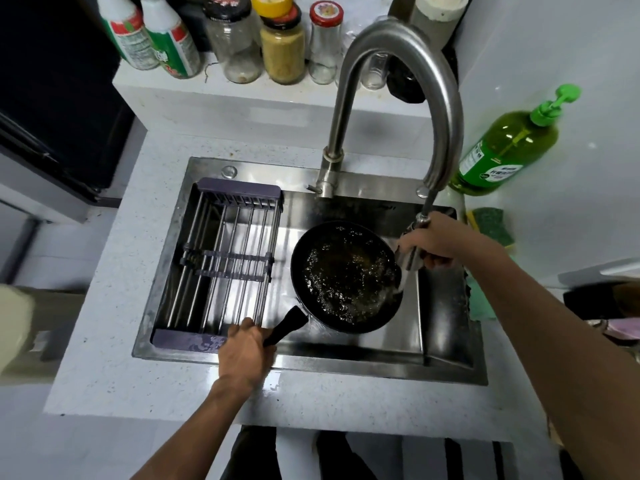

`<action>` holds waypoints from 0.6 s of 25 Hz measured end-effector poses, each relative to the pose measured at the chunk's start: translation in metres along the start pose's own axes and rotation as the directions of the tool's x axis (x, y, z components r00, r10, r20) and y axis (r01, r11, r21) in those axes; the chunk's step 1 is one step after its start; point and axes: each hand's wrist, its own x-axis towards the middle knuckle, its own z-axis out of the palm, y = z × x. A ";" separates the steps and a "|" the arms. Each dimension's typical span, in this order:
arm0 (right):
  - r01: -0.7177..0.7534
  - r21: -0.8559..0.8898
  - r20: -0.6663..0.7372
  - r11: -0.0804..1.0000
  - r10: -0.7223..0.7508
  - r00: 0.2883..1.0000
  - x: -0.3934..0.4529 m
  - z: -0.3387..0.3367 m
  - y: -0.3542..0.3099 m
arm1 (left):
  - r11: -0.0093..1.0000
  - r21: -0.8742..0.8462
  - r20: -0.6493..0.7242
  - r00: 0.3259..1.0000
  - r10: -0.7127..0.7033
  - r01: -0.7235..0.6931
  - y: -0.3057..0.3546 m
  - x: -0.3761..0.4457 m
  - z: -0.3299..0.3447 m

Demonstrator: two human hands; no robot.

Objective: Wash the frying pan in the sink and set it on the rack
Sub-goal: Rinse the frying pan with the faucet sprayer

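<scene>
Head-worn view, steeply down, close over sink (pixel 242 174)

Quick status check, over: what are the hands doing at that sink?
Left hand grips frying pan handle. Right hand aims pull-out sprayer into pan. Rack clear.

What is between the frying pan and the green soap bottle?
In the head view, the right hand holding the spray head lies between the frying pan and the soap bottle, then the sink's rim.
</scene>
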 end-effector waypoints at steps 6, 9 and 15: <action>0.263 0.255 -0.175 0.931 -0.223 0.959 0.010 0.043 -0.018 | 0.998 -0.039 0.037 0.998 -0.055 0.057 -0.006 0.005 0.004; 0.213 0.355 -0.283 0.910 -0.113 0.953 0.008 0.058 -0.009 | 1.000 -0.002 0.030 0.999 -0.025 0.026 -0.009 0.006 0.009; 0.301 0.216 -0.535 0.929 -0.145 0.832 -0.025 0.049 -0.019 | 0.999 -0.044 0.023 0.999 -0.031 0.032 -0.005 0.004 0.003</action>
